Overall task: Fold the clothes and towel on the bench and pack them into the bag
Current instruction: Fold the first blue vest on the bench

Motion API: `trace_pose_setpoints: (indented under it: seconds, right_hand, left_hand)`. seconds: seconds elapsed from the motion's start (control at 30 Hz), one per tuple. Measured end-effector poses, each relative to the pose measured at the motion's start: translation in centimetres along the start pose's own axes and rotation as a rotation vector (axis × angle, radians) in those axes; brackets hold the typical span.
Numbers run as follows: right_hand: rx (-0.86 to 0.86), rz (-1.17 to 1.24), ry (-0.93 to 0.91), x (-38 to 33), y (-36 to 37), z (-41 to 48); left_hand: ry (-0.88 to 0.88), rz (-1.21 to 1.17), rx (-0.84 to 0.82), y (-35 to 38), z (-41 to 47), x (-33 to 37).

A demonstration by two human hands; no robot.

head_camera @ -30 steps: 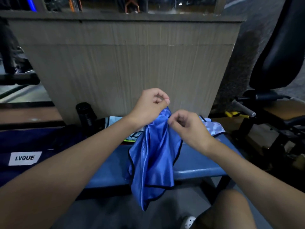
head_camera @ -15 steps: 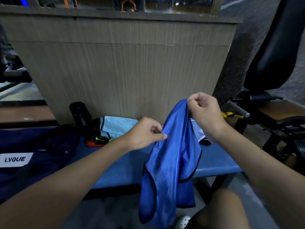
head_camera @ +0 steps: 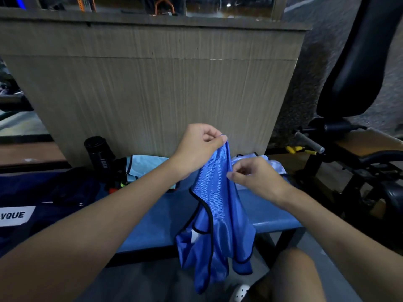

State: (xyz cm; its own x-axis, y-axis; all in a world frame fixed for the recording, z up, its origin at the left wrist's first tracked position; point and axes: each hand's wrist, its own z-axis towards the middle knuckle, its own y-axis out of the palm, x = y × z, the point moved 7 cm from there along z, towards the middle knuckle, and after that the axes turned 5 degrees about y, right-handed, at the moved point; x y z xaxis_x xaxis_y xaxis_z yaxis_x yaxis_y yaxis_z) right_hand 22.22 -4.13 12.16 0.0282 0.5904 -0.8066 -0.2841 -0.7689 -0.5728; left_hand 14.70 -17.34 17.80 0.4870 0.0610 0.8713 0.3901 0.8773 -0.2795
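A shiny blue mesh vest with black trim hangs in front of the blue bench. My left hand pinches its top edge and holds it up. My right hand pinches the cloth a little lower on the right side. A light blue garment lies at the back of the bench, and a pale patterned one lies behind my right hand. The dark navy bag with a white label sits at the left end of the bench.
A black bottle stands against the wooden panel behind the bench. Small bright items lie beside it. Gym equipment with a black padded seat stands to the right. My knee and a white shoe are below.
My left hand has gone up to pinch the vest's top edge, and my right hand has dropped from the top to grip lower on the right side.
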Motion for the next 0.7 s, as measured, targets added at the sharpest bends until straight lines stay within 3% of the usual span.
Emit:
trace_pose_setpoints:
  seconds: [0.17, 0.33, 0.4, 0.53, 0.7]
  right_hand:
    - [0.135, 0.067, 0.033, 0.2, -0.6, 0.1]
    - [0.270, 0.201, -0.031, -1.9, -2.7, 0.4]
    - [0.271, 0.208, -0.037, -2.3, -3.0, 0.5]
    - [0.308, 0.236, -0.027, -2.0, -3.8, 0.6]
    - [0.384, 0.036, 0.074, 0.6, -5.3, 0.9]
  left_hand:
    - [0.002, 0.003, -0.015, -0.6, 0.0, -0.4]
    - [-0.108, 0.068, -0.416, 1.0, -2.6, -3.9]
    - [-0.084, 0.174, -0.479, 1.3, -3.5, -5.3]
    - [-0.062, 0.291, -0.393, 0.9, -3.5, -7.7]
    - [-0.082, 0.084, -0.176, 0.2, -2.4, -5.3]
